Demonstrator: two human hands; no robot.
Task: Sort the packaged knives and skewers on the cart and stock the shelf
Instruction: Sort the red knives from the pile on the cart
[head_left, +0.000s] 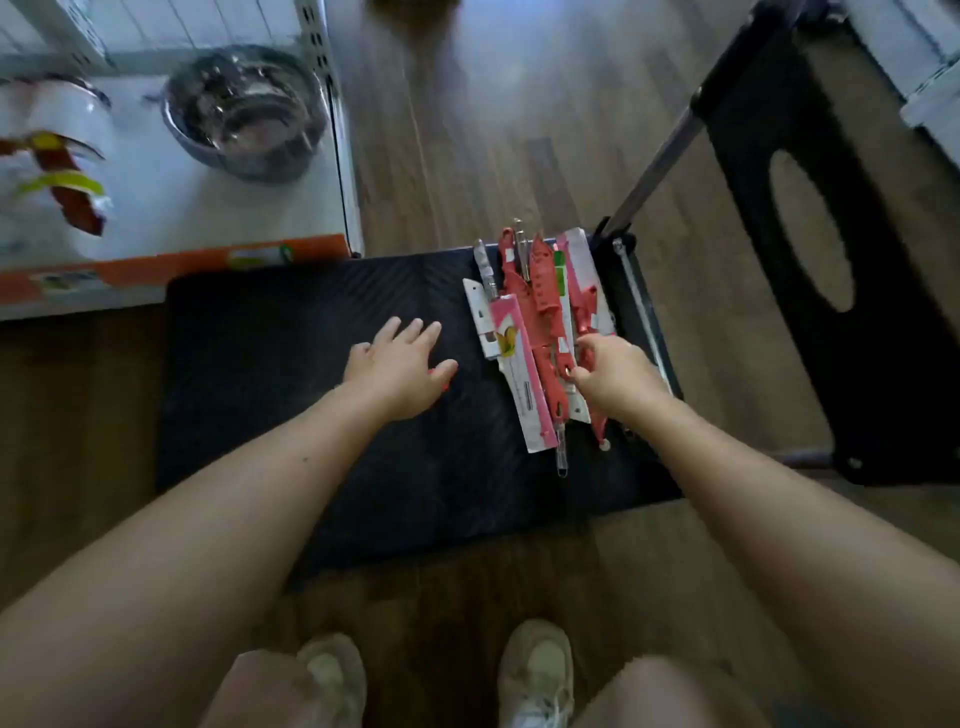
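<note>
Over cart (291, 415), hands (397, 366) (615, 376) outstretched toward knives (543, 312).

Print on the packages (524, 358) and orange strip (156, 267) is unreadably blurred.

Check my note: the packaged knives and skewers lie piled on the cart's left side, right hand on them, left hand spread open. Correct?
Not quite. The head view shows the packaged knives and skewers piled on the right side of the cart, not the left. The right hand is on them and the left hand spread open, as noted.
</note>
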